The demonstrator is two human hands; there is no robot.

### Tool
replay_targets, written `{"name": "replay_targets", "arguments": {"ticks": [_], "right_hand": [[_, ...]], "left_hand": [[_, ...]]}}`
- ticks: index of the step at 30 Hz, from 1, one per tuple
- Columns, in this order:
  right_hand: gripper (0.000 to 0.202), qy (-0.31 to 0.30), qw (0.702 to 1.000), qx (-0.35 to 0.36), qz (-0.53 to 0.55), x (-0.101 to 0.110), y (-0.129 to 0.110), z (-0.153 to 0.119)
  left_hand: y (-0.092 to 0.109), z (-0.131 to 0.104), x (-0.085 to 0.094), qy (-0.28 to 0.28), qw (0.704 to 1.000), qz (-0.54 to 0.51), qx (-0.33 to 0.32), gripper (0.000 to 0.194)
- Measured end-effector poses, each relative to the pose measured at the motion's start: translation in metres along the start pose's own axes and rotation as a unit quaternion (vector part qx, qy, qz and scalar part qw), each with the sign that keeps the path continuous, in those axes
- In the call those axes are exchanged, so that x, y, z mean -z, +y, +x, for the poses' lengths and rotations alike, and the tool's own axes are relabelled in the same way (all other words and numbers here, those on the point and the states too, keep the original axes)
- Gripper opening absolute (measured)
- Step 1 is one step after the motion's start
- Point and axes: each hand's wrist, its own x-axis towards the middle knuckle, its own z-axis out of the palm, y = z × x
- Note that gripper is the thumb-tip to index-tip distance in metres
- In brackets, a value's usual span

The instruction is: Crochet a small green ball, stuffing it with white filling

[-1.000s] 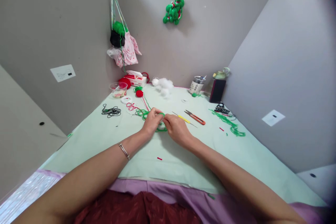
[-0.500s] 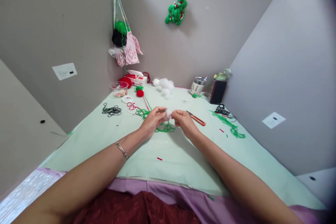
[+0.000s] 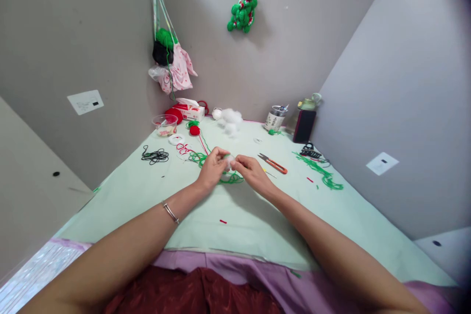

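Note:
Near the middle of the table, my left hand (image 3: 213, 169) is closed around a small tuft of white stuffing (image 3: 229, 161), with a bit of green showing at its top edge. The fingers of my right hand (image 3: 248, 169) pinch the tuft from the right side. Loose green yarn (image 3: 232, 178) lies under and beside the hands. Orange thread snips (image 3: 274, 164) rest to the right of my right hand, with a thin yellow-ended tool (image 3: 270, 173) close by. A larger heap of white stuffing (image 3: 230, 120) sits farther back.
Black cord (image 3: 155, 156), a clear bowl (image 3: 165, 125), red-handled scissors (image 3: 183, 148) and a red yarn ball (image 3: 195, 130) lie left. On the right are a pen tin (image 3: 274, 119), a phone (image 3: 304, 126) against a bottle, and cut green yarn (image 3: 320, 171).
The white tuft looks smaller and more enclosed by my fingers. My right hand has shifted slightly left, and the yellow-ended tool now shows beside it. The view has shifted a little.

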Motion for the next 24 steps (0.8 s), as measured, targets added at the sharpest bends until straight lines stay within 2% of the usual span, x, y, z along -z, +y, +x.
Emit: {"name": "replay_targets", "arguments": {"ticks": [5,10,14,18,24], "right_hand": [[0.034,0.027,0.999,-0.023,0.011,0.001,0.009,0.005],[0.036,0.036,0.999,-0.022,-0.007,0.000,0.011,0.006],[0.024,0.028,0.999,-0.005,-0.033,-0.006,0.005,-0.001],[0.016,0.048,0.998,0.009,-0.048,-0.017,-0.002,-0.012],[0.026,0.058,0.998,-0.006,0.007,-0.022,0.006,-0.004]], "left_hand": [[0.007,-0.008,-0.005,-0.009,1.000,-0.016,-0.023,0.018],[0.007,-0.007,-0.004,-0.020,1.000,-0.011,-0.008,0.017],[0.001,-0.002,-0.001,-0.001,1.000,0.008,0.003,0.021],[-0.007,0.000,-0.003,0.031,0.999,0.021,0.005,0.025],[-0.004,-0.002,-0.009,0.047,0.999,-0.001,-0.005,0.025]]}}
